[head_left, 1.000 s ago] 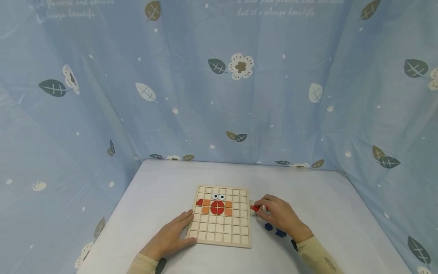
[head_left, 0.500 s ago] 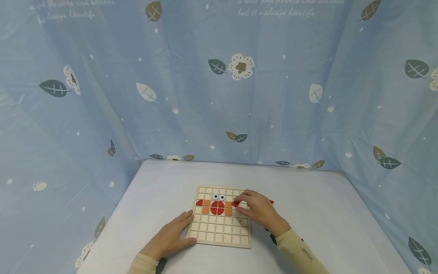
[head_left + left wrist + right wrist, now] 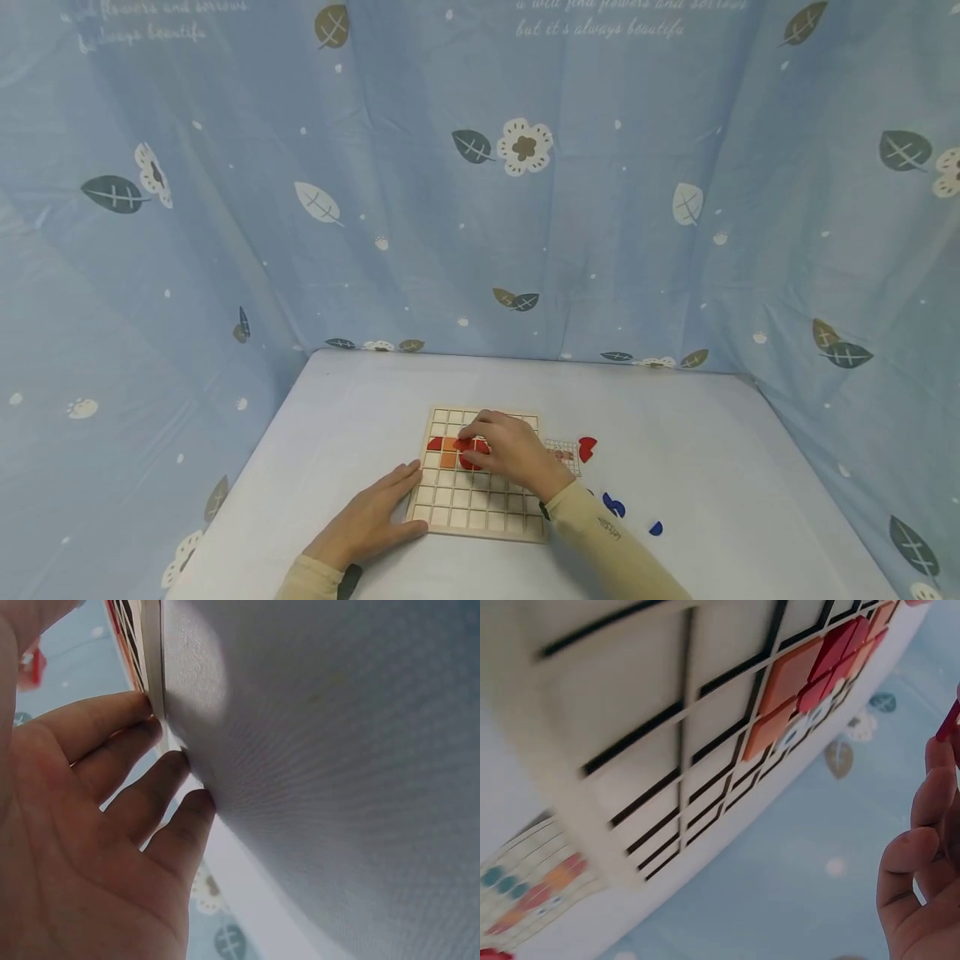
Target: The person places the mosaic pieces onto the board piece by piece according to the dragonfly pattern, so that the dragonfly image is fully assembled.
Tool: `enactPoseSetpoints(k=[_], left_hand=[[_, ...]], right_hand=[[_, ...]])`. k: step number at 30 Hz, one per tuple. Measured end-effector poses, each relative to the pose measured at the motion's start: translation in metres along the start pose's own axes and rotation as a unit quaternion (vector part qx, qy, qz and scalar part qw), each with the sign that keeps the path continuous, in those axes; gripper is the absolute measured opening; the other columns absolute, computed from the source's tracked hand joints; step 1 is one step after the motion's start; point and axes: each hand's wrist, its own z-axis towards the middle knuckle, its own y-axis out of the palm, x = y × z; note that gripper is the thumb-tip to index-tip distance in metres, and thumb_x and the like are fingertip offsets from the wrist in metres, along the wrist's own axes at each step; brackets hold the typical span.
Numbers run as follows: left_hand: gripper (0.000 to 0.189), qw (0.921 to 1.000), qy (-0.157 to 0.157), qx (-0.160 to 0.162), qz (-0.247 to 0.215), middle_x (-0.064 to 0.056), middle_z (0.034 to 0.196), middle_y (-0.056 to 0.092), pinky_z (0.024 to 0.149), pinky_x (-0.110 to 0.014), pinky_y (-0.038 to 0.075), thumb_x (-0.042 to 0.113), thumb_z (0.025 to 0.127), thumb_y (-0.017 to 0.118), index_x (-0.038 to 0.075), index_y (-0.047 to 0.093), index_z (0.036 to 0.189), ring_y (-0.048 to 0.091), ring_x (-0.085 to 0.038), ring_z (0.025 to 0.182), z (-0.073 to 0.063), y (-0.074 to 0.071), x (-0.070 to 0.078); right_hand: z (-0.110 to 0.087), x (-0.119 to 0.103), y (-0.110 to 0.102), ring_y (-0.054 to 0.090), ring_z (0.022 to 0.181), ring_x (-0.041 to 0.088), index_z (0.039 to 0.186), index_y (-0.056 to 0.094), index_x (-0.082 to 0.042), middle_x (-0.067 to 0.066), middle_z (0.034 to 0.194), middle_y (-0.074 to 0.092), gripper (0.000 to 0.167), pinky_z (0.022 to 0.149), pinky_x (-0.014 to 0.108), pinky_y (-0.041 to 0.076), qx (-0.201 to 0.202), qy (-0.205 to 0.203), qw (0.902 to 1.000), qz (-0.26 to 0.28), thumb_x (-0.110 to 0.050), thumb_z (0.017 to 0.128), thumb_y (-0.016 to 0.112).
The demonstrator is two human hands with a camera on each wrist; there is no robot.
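A wooden grid board (image 3: 480, 521) lies on the table with orange squares (image 3: 448, 460), a red quarter piece (image 3: 434, 444) and a red round shape (image 3: 474, 459) in its cells. My right hand (image 3: 517, 457) is over the board's upper middle and covers part of the pattern. Between its thumb and fingertips it pinches a small red piece (image 3: 950, 721), seen edge-on in the right wrist view. My left hand (image 3: 375, 517) rests along the board's left edge with straight fingers, whose tips touch the frame (image 3: 154, 660) in the left wrist view. Eye pieces (image 3: 789, 735) show in the right wrist view.
Right of the board lies a small pattern card (image 3: 562, 454), with loose red pieces (image 3: 587, 448) beside it. Blue pieces (image 3: 613, 505) and another blue piece (image 3: 656, 528) lie nearer the right sleeve. A blue printed curtain (image 3: 585, 208) hangs behind the white table.
My right hand has carried the red piece left, from above the card, across the board to its upper middle. The card and loose pieces are uncovered again. My left hand stays put.
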Motion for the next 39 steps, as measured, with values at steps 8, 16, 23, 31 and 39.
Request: enactPoseSetpoints(k=[8, 16, 23, 31, 39], left_hand=[[0.087, 1.0, 0.004, -0.004, 0.001, -0.007, 0.159, 0.042, 0.112, -0.055, 0.04, 0.059, 0.087, 0.072, 0.005, 0.049, 0.15, 0.04, -0.035, 0.144, 0.0, -0.002, 0.0], [0.088, 0.9998, 0.018, -0.001, 0.002, -0.009, 0.159, 0.041, 0.112, -0.055, 0.04, 0.06, 0.088, 0.07, 0.003, 0.048, 0.15, 0.041, -0.037, 0.143, 0.001, -0.002, -0.002], [0.087, 0.9999, 0.017, 0.001, -0.004, -0.01, 0.158, 0.043, 0.112, -0.056, 0.04, 0.059, 0.088, 0.071, 0.003, 0.049, 0.15, 0.041, -0.038, 0.143, 0.001, -0.002, -0.001], [0.085, 0.9999, 0.014, 0.001, -0.001, -0.009, 0.157, 0.043, 0.112, -0.056, 0.04, 0.057, 0.087, 0.072, 0.003, 0.049, 0.15, 0.041, -0.038, 0.142, 0.0, -0.002, -0.002], [0.085, 0.9999, 0.012, -0.002, -0.001, -0.009, 0.158, 0.043, 0.112, -0.056, 0.039, 0.056, 0.088, 0.072, 0.003, 0.048, 0.15, 0.041, -0.038, 0.142, 0.0, -0.002, -0.001]], right_hand=[[0.025, -0.006, 0.017, 0.062, 0.087, 0.005, 0.113, 0.078, -0.023, -0.008, 0.104, 0.069, 0.023, 0.074, 0.023, 0.055, -0.041, -0.025, 0.9988, -0.001, -0.034, 0.092, 0.077], [0.043, -0.016, 0.028, 0.056, 0.08, 0.0, 0.108, 0.079, -0.025, -0.01, 0.098, 0.067, 0.019, 0.07, 0.02, 0.053, -0.074, -0.039, 0.9964, -0.011, -0.031, 0.09, 0.078], [0.049, -0.019, 0.036, 0.055, 0.078, -0.001, 0.104, 0.08, -0.028, -0.014, 0.095, 0.065, 0.016, 0.067, 0.018, 0.051, -0.097, -0.03, 0.9944, -0.028, -0.031, 0.089, 0.08], [0.051, -0.021, 0.041, 0.056, 0.08, -0.001, 0.107, 0.08, -0.027, -0.014, 0.096, 0.065, 0.017, 0.07, 0.019, 0.052, -0.124, -0.02, 0.9912, -0.042, -0.032, 0.09, 0.079], [0.053, -0.022, 0.042, 0.054, 0.078, 0.0, 0.105, 0.08, -0.025, -0.012, 0.094, 0.065, 0.015, 0.068, 0.018, 0.051, -0.143, -0.011, 0.989, -0.037, -0.027, 0.09, 0.079]])
